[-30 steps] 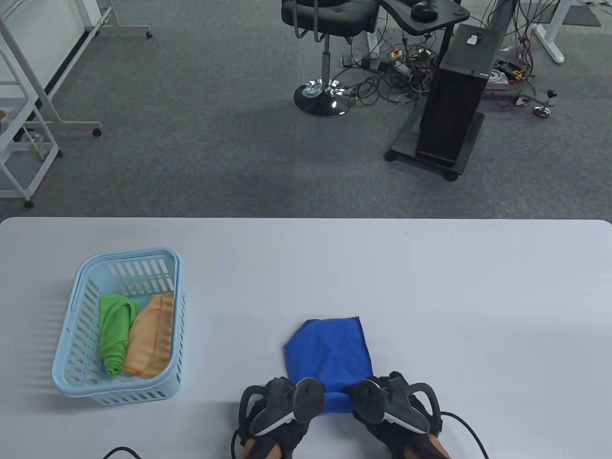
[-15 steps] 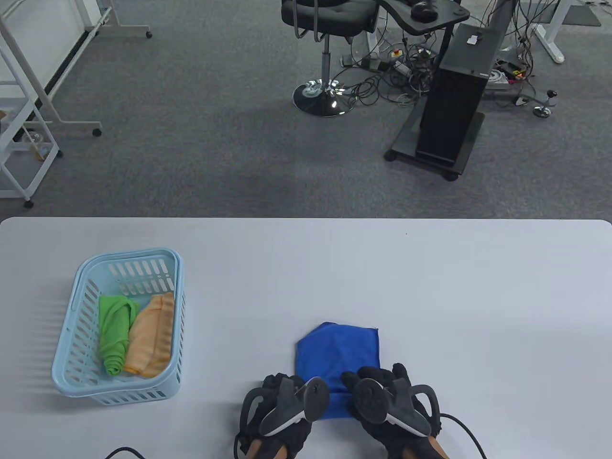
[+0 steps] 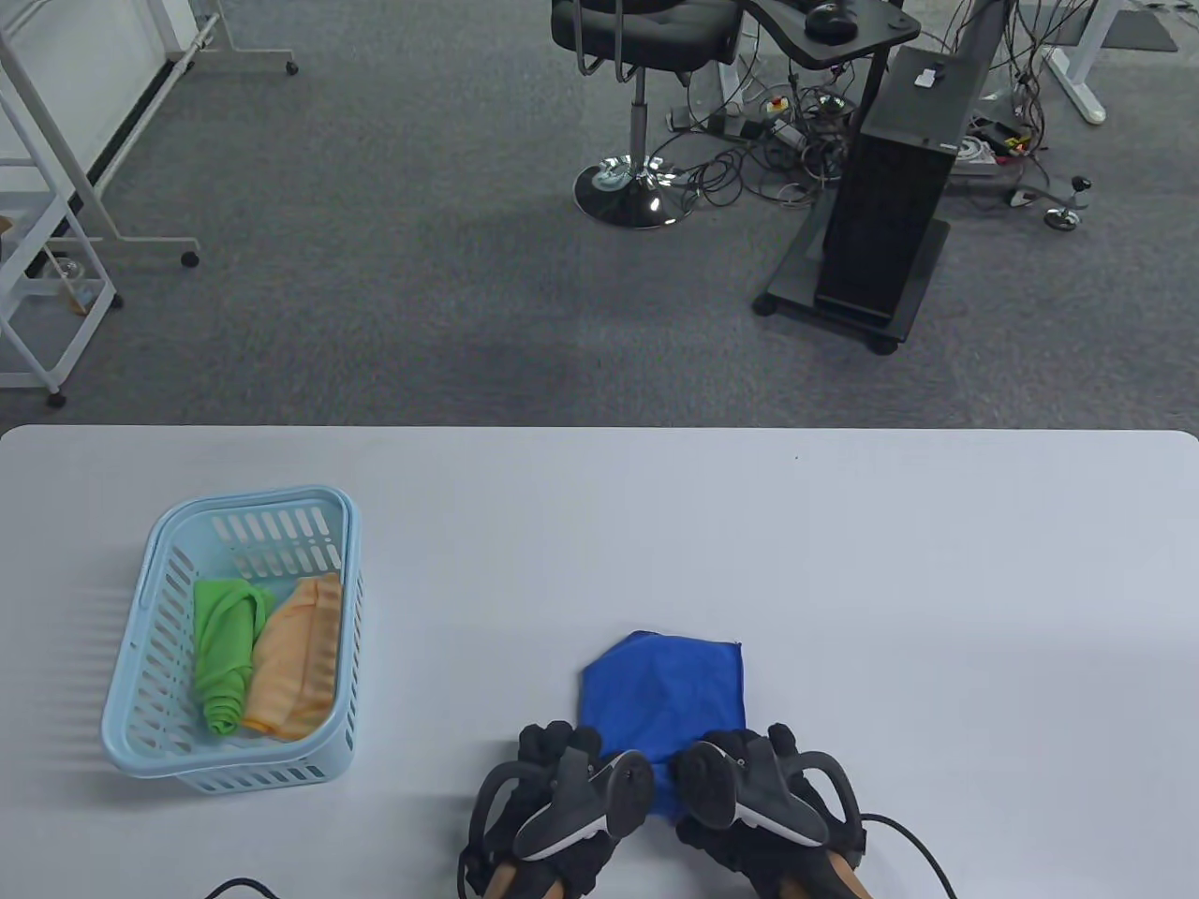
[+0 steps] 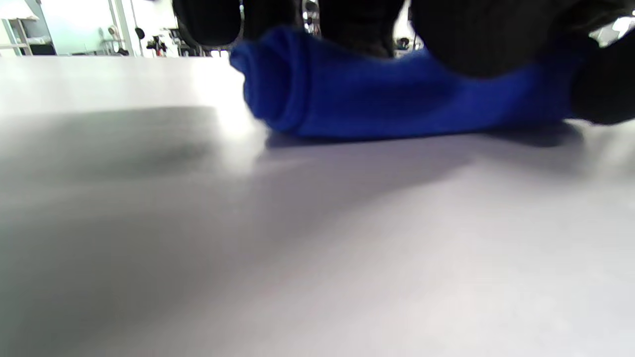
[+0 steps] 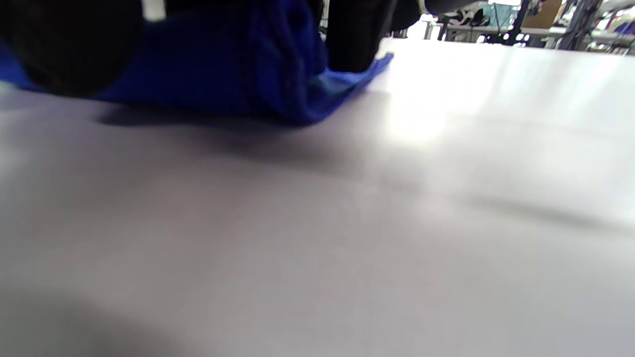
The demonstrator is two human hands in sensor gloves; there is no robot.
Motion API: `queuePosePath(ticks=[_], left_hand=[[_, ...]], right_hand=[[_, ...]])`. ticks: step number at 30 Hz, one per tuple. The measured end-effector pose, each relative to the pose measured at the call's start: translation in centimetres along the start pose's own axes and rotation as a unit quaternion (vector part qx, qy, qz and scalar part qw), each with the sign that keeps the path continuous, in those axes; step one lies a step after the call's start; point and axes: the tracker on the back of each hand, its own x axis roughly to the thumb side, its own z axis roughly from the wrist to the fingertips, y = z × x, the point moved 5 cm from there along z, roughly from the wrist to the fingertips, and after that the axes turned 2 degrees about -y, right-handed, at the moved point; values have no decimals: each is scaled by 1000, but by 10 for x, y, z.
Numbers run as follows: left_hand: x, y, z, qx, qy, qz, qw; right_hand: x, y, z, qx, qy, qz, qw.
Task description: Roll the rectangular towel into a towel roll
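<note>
Two gloved hands on a half-rolled blue towel at the near edge of a white table.

At 9 o'clock from the towel, well apart, a pale blue basket holds a green cloth and an orange cloth; an office chair stands beyond at 12. The left hand and right hand curl their fingers over the rolled near end; the flat part stretches toward 12.
</note>
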Motion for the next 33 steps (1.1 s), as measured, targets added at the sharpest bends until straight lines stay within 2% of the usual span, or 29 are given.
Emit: queuePosePath(ticks=[4,6,9,13,18,24,27,28,30,31,33], left_hand=[[7,0,2,17,11,51,998],[8,-4,1,36,17,43,998],[9,-3,0,36,18,34,999],[9,-8,-3,46,14,30,998],[0,-13,-3,64,15,-26,998],[4,-13,-2,73,1,6,997],[7,-14,-3,86,-2,6,996],[8,-14,-3,90,-2,11,996],[8,-13,-2,89,-3,15,996],[8,-11,-2,81,-3,13,997],[8,-11,-5,79,-7,19,997]], right_hand=[[-4,-1,5,-9,-11,13,1000],[-7,0,5,-17,-8,39,999],[-8,2,2,-22,-1,25,999],[-12,1,-1,-1,2,47,999],[-21,4,0,4,1,81,997],[-25,6,1,-25,-9,91,995],[-22,2,2,2,14,129,992],[-19,1,3,-4,21,149,989],[-16,-2,3,-7,25,141,990],[-14,-4,3,-2,25,109,994],[-13,0,3,-25,24,91,995]])
